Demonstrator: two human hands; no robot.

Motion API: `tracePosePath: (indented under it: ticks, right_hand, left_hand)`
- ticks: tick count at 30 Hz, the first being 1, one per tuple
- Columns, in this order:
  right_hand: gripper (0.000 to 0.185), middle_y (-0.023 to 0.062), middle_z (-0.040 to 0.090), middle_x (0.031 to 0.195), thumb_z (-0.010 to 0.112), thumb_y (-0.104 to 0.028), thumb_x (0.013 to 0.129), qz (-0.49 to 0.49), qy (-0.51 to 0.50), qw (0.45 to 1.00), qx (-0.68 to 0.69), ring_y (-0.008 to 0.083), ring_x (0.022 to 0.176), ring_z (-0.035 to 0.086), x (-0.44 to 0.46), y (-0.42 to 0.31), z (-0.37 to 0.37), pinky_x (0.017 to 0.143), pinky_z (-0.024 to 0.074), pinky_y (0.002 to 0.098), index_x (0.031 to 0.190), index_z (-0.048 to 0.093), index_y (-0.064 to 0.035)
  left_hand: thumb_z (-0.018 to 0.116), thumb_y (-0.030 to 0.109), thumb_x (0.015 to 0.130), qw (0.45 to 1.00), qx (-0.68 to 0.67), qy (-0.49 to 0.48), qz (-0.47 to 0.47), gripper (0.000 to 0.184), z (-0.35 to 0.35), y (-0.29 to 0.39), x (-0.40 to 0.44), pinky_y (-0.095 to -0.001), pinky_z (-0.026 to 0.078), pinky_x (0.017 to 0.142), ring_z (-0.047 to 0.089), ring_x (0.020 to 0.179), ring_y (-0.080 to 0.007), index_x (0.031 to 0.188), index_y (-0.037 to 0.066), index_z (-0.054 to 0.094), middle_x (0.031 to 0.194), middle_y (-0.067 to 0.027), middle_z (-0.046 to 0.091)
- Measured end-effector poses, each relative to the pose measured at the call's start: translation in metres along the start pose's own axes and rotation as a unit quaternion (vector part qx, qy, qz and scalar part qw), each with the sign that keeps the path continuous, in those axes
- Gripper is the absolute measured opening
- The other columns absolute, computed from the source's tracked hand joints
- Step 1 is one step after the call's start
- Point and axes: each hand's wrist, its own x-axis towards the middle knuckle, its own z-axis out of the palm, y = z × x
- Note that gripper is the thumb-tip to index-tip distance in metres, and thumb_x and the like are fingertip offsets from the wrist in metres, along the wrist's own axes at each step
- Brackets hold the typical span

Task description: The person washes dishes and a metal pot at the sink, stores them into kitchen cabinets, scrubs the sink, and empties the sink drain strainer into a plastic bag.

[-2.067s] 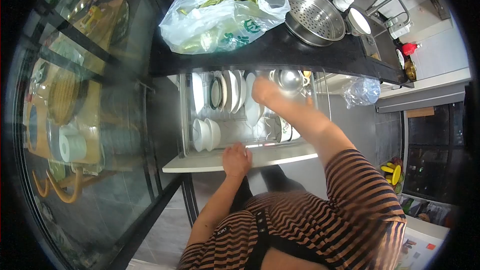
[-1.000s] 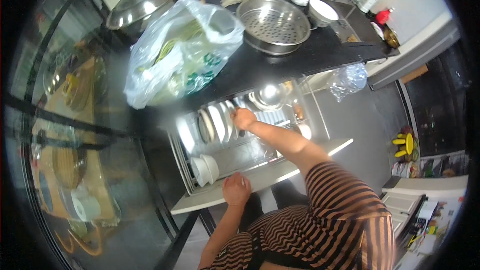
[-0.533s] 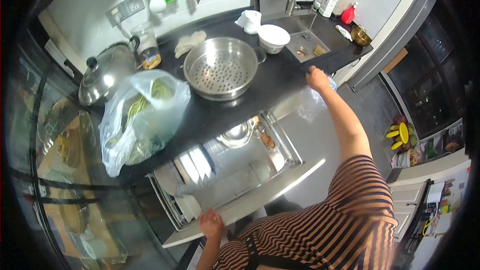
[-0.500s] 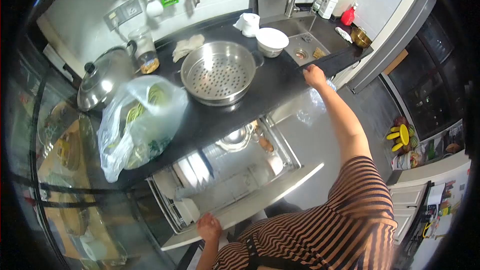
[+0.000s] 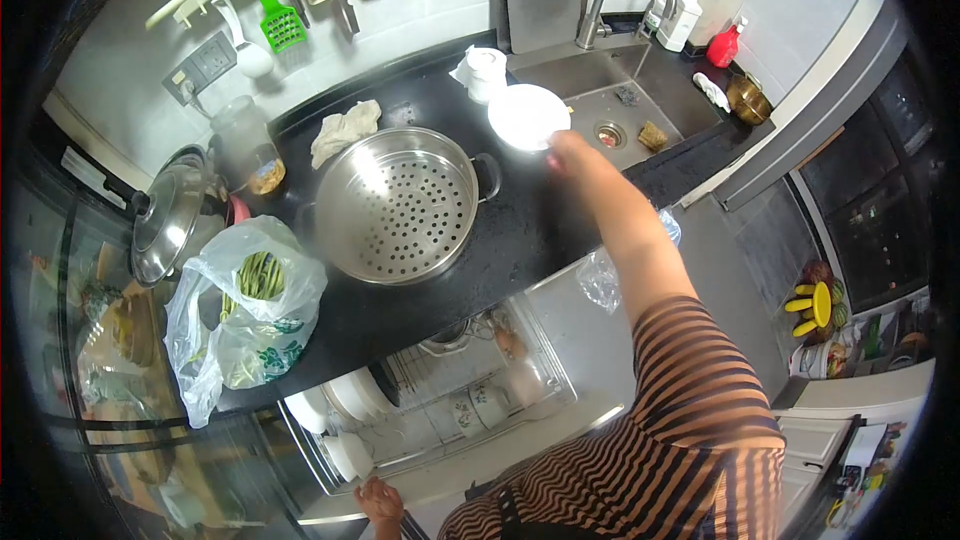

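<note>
My right hand (image 5: 575, 156) reaches over the counter to the near right rim of a white bowl (image 5: 528, 114). Its fingers close on that rim, though motion softens them. Beside the bowl stands a white paper roll (image 5: 485, 68). A steel steamer pot with a holed bottom (image 5: 400, 205) sits left of the bowl. My left hand (image 5: 380, 502) is low, by the front of the pulled-out drawer (image 5: 480, 440), fingers loosely bent and apart, nothing seen in them. Plates and bowls (image 5: 350, 395) stand in the drawer's wire rack.
A plastic bag of green beans (image 5: 250, 300) lies at the counter's left, near a lidded pan (image 5: 170, 225) and a jar (image 5: 248, 150). A cloth (image 5: 345, 132) lies behind the steamer. The sink (image 5: 660, 105) is at the right, under a tap (image 5: 600, 0). Utensils hang on the wall.
My right hand has moved left from the counter's front edge to the white bowl. The view has shifted, and more of the wall rack shows. My left hand stays near the drawer front.
</note>
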Motion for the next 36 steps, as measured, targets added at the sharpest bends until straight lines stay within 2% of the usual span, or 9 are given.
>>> tracePosePath:
  ticks: [7, 10, 13, 19, 24, 26, 28, 32, 36]
  right_hand:
    - [0.02, 0.0077, 0.052, 0.058, 0.041, -0.017, 0.081, -0.086, -0.114, 0.989, 0.042, 0.0144, 0.045, 0.05, -0.014, -0.013, -0.039, 0.038, 0.0384, 0.0245, 0.076, 0.049, 0.001]
    - [0.021, 0.0076, 0.053, 0.06, 0.042, -0.017, 0.081, -0.125, -0.159, 0.977, 0.062, 0.0134, 0.047, 0.05, -0.028, -0.016, -0.056, 0.039, 0.0398, 0.0236, 0.078, 0.05, 0.002]
    - [0.022, 0.0075, 0.054, 0.061, 0.043, -0.017, 0.08, -0.144, -0.181, 0.968, 0.097, 0.0125, 0.048, 0.051, -0.051, -0.017, -0.066, 0.04, 0.0418, 0.0218, 0.08, 0.052, 0.0027]
    - [0.024, 0.0081, 0.054, 0.06, 0.046, -0.021, 0.08, -0.107, -0.217, 0.958, 0.156, 0.0121, 0.047, 0.051, -0.092, 0.004, -0.083, 0.039, 0.0419, 0.0209, 0.078, 0.051, 0.0014]
    - [0.024, 0.0072, 0.054, 0.059, 0.049, -0.023, 0.079, -0.087, -0.243, 0.944, 0.204, 0.0111, 0.046, 0.051, -0.136, 0.032, -0.1, 0.039, 0.0423, 0.0199, 0.076, 0.051, 0.0007]
    - [0.024, 0.0068, 0.054, 0.059, 0.048, -0.024, 0.079, -0.088, -0.226, 0.956, 0.166, 0.0108, 0.046, 0.051, -0.157, 0.043, -0.106, 0.039, 0.042, 0.0202, 0.076, 0.052, 0.0]
    - [0.027, 0.0067, 0.054, 0.059, 0.047, -0.026, 0.079, -0.094, -0.229, 0.959, 0.137, 0.011, 0.045, 0.051, -0.178, 0.056, -0.109, 0.039, 0.0416, 0.0201, 0.077, 0.053, -0.0005]
    - [0.029, 0.0071, 0.054, 0.057, 0.047, -0.027, 0.077, -0.105, -0.218, 0.965, 0.1, 0.012, 0.044, 0.05, -0.21, 0.087, -0.11, 0.038, 0.0396, 0.0213, 0.069, 0.055, -0.0006]
    - [0.04, 0.0063, 0.053, 0.056, 0.043, -0.033, 0.081, -0.117, -0.234, 0.965, 0.027, 0.0119, 0.043, 0.049, -0.234, 0.095, -0.129, 0.039, 0.0395, 0.0219, 0.073, 0.054, 0.0038]
  left_hand:
    - [0.042, 0.021, 0.075, 0.989, 0.039, -0.127, -0.072, 0.03, -0.009, 0.007, 0.005, -0.0418, 0.02, 0.096, 0.049, 0.102, -0.0213, 0.091, 0.001, 0.057, 0.102, -0.0108, 0.056]
    - [0.049, 0.012, 0.068, 0.997, 0.062, -0.029, -0.047, 0.021, -0.004, 0.008, 0.002, -0.0429, 0.023, 0.094, 0.051, 0.094, -0.0202, 0.086, 0.003, 0.055, 0.092, -0.0082, 0.057]
    - [0.049, 0.011, 0.07, 0.991, 0.052, -0.015, -0.12, 0.019, -0.002, 0.021, 0.006, -0.0432, 0.025, 0.093, 0.05, 0.095, -0.0217, 0.085, 0.002, 0.056, 0.095, -0.0081, 0.057]
    - [0.048, 0.011, 0.073, 0.97, -0.188, 0.15, 0.029, 0.019, -0.013, 0.122, 0.069, -0.0412, 0.03, 0.089, 0.051, 0.093, -0.0271, 0.087, 0.004, 0.057, 0.096, -0.0118, 0.057]
    - [0.049, 0.007, 0.076, 0.888, -0.413, 0.134, 0.153, 0.022, -0.085, 0.255, 0.134, -0.0351, 0.038, 0.083, 0.051, 0.094, -0.0254, 0.096, 0.001, 0.055, 0.098, -0.0139, 0.056]
    - [0.05, 0.009, 0.079, 0.836, -0.533, 0.019, 0.126, 0.027, -0.12, 0.304, 0.146, -0.0317, 0.04, 0.082, 0.052, 0.095, -0.0215, 0.104, 0.0, 0.05, 0.105, -0.0124, 0.053]
    - [0.05, 0.012, 0.081, 0.723, -0.667, -0.026, 0.178, 0.033, -0.128, 0.344, 0.161, -0.0302, 0.04, 0.082, 0.051, 0.094, -0.0185, 0.111, -0.001, 0.043, 0.111, -0.0118, 0.047]
    - [0.049, 0.014, 0.083, 0.573, -0.801, -0.121, 0.123, 0.034, -0.177, 0.431, 0.163, -0.0293, 0.038, 0.083, 0.049, 0.095, -0.0178, 0.111, -0.003, 0.042, 0.107, -0.0143, 0.048]
    - [0.047, 0.008, 0.078, 0.586, -0.806, -0.083, 0.024, 0.038, -0.151, 0.479, 0.173, -0.0303, 0.04, 0.08, 0.05, 0.093, -0.0194, 0.113, -0.003, 0.038, 0.105, -0.0121, 0.047]
